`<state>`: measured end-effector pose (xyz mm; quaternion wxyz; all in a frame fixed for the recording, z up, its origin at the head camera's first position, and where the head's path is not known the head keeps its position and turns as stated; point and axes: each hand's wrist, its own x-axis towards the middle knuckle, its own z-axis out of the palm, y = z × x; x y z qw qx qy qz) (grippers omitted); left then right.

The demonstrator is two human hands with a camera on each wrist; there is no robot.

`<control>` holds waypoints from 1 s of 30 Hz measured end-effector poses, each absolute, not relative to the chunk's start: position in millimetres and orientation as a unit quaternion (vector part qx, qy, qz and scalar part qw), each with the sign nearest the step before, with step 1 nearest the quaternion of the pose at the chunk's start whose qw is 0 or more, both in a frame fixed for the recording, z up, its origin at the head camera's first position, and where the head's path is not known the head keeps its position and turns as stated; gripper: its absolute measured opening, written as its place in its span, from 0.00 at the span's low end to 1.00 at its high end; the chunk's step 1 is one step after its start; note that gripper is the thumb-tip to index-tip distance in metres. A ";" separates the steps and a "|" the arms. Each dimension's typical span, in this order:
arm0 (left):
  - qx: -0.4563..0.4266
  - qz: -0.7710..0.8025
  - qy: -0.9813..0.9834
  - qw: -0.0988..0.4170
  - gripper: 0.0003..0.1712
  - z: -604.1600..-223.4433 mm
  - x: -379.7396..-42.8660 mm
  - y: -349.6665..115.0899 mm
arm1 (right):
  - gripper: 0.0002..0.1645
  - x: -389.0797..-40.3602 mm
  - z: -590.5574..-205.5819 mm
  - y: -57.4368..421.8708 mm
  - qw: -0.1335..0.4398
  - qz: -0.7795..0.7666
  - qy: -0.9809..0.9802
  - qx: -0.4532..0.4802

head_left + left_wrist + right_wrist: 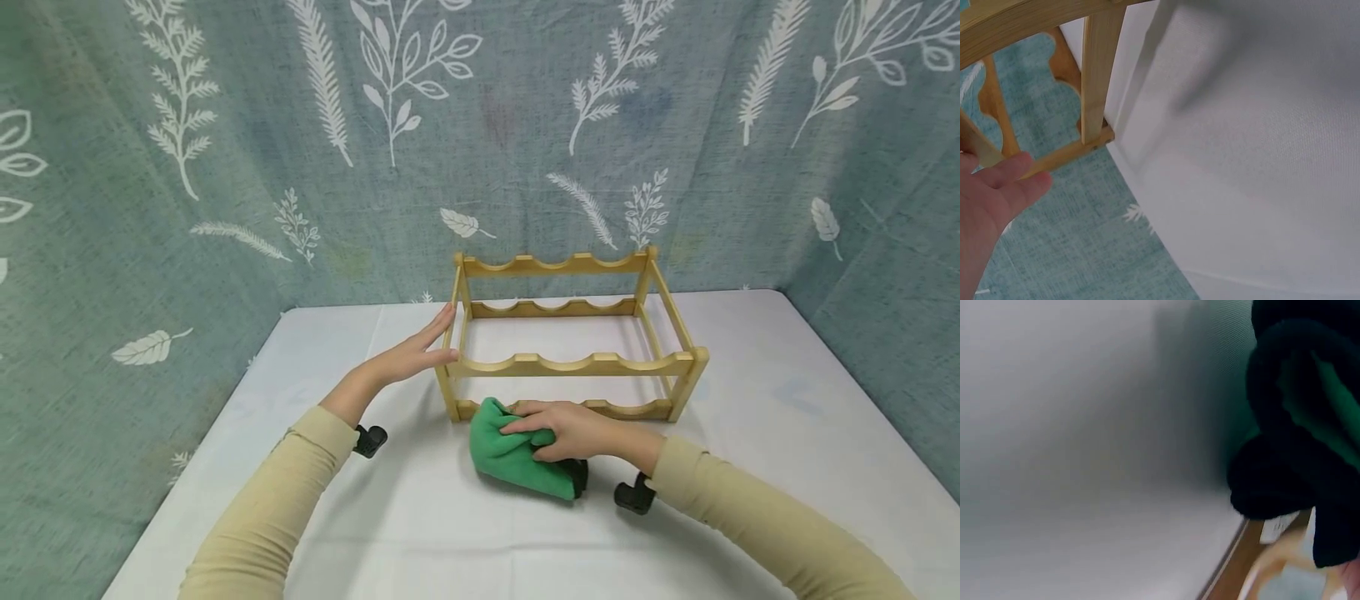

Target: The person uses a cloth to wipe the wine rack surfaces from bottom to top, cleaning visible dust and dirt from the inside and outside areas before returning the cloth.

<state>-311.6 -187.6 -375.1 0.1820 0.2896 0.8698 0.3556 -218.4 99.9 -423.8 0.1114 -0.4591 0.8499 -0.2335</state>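
A light wooden rack (585, 367) with scalloped rails stands towards the back of the white table. My left hand (408, 357) is at its left end, fingers extended and fingertips right at the side bar. In the left wrist view the straight fingers (1022, 187) overlap the rack's wooden frame (1099, 75). Before the rack's lower front rail, my right hand (573, 429) grips a bunched green cloth (510, 458) from above, fingers bent into its folds. The right wrist view shows the cloth's thick dark edge (1266, 412) rolled around a green inside; most of that hand is out of frame.
The white tablecloth (420, 533) spreads under everything. Behind and at both sides hangs a grey-green curtain (510, 183) with white leaf prints, close behind the rack. A small black device (370, 441) sits under the left wrist, another black device (635, 495) under the right.
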 end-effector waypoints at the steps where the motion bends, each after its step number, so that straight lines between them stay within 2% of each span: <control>1: 0.291 0.355 0.870 0.181 0.43 -375.2 -311.8 -187.4 | 0.30 -221.5 -424.3 88.0 0.110 -0.233 0.849 -0.461; 6: 0.291 0.360 0.866 0.188 0.42 -370.4 -309.2 -185.7 | 0.30 -230.0 -426.7 43.4 0.114 -0.211 0.875 -0.421; 11: 0.287 0.360 0.864 0.202 0.42 -347.1 -292.4 -179.1 | 0.31 -227.2 -426.3 37.6 0.122 -0.193 0.896 -0.381; 17: 0.282 0.357 0.867 0.203 0.42 -341.2 -286.5 -178.0 | 0.32 -222.8 -426.8 69.8 0.153 -0.248 0.895 -0.339; 30: 0.279 0.361 0.865 0.209 0.44 -341.2 -287.0 -178.0 | 0.29 -198.2 -427.0 179.1 0.112 -0.215 0.917 -0.316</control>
